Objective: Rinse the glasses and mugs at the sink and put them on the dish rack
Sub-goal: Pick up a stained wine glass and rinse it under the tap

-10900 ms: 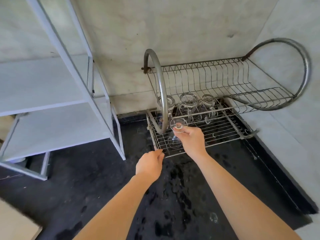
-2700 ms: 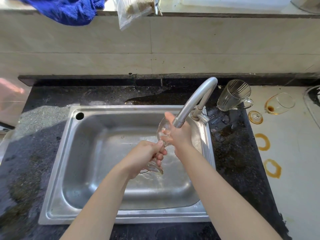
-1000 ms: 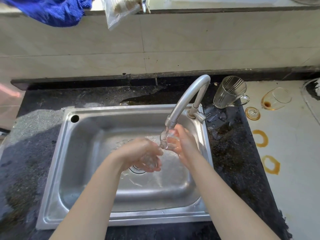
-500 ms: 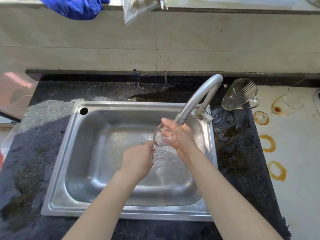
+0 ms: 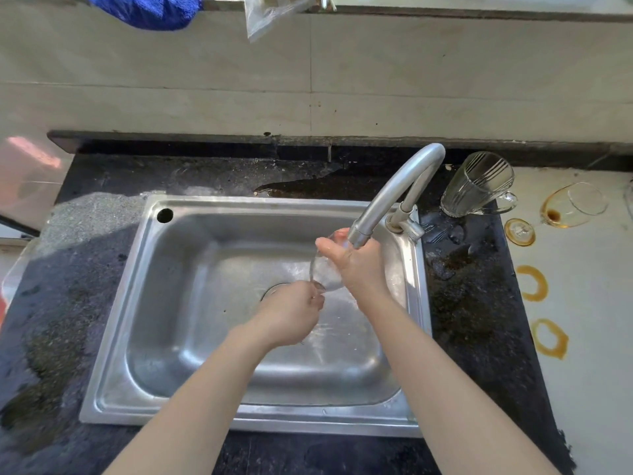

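Over the steel sink point(image 5: 113, 317) both my hands hold a clear stemmed glass point(image 5: 323, 274) just under the spout of the curved faucet point(image 5: 394, 197). My right hand point(image 5: 358, 265) wraps round its bowl, fingers curled over the rim. My left hand point(image 5: 291, 315) grips the stem end below; the foot is hidden in that hand. A ribbed glass mug point(image 5: 478, 185) stands on the dark counter right of the faucet. A stained wine glass point(image 5: 572, 205) lies on its side further right. The dish rack is out of view.
Brown ring stains point(image 5: 532, 282) mark the pale counter at right. A blue cloth point(image 5: 150, 10) and a plastic bag point(image 5: 274, 12) hang from the ledge above the tiled wall. The black counter point(image 5: 85, 255) around the sink is wet.
Both hands have stayed under the spout turning the glass; the bowl now sits a little lower under my right hand, and my left hand has shifted slightly right toward it.
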